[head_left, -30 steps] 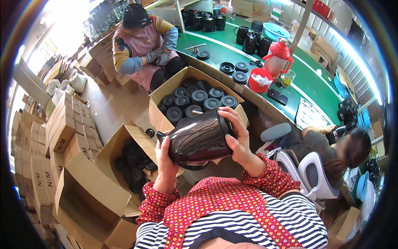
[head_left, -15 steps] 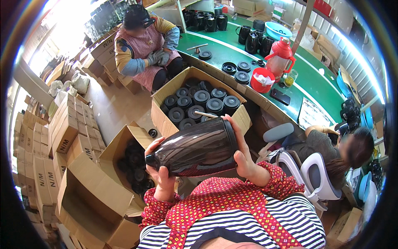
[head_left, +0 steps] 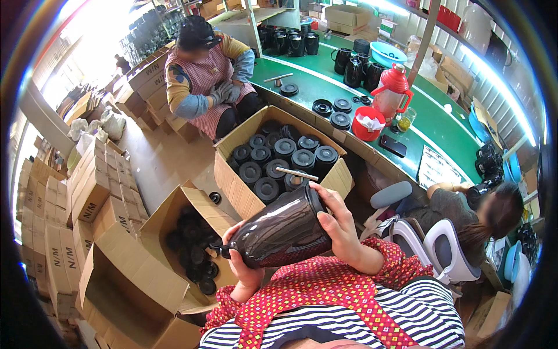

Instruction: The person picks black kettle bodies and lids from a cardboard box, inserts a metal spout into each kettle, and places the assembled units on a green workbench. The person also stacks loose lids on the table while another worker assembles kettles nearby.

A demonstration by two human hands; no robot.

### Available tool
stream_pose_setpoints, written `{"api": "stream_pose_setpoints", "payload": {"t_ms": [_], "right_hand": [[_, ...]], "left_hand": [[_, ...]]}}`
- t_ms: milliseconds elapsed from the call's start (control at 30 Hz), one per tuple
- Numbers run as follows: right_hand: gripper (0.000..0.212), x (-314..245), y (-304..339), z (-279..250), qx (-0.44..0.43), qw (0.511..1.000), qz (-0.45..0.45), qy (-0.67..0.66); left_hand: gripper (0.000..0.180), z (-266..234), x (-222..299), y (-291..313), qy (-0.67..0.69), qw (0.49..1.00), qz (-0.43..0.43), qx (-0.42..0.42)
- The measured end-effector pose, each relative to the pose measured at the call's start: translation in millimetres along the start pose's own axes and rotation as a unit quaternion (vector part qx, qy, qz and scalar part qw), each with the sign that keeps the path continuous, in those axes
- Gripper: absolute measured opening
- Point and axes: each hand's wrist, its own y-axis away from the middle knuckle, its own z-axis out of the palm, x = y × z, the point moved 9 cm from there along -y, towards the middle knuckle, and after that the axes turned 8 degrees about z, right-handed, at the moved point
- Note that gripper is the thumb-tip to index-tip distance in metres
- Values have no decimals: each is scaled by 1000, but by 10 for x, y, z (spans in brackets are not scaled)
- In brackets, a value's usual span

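A red patterned apron (head_left: 311,282) covers striped clothing (head_left: 427,308).

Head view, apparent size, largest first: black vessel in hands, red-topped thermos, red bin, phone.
1. Black vessel (nearest the camera, so its lead may be partly perspective)
2. Red-topped thermos
3. Red bin
4. Phone

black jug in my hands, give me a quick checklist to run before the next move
1. Left hand on the jug's left end: ok.
2. Right hand on its right end: ok.
3. Jug upright: not ok, tipped well over on its side.
4. Inside of jug clean: cannot tell, hidden.
5. Pale rod clear of jug: cannot tell from this angle.
6. Carton of round black parts open: ok.
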Motion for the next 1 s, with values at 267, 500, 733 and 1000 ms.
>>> {"api": "stream_pose_setpoints", "payload": {"t_ms": [267,500,733,1000], "right_hand": [[53,150,18,166,4,995,68,76],[55,83,3,319,9,984,33,174],[72,-486,-43,659,-74,939,-166,292],[85,-891,19,891,-297,839,-363,274]], "left_hand": [[58,-163,-105,171,106,987,-100,60],[65,-431,-702,355,186,938,-286,64],[71,-77,-600,297,244,875,-417,39],[65,191,-711,123,392,786,-471,-80]]}}
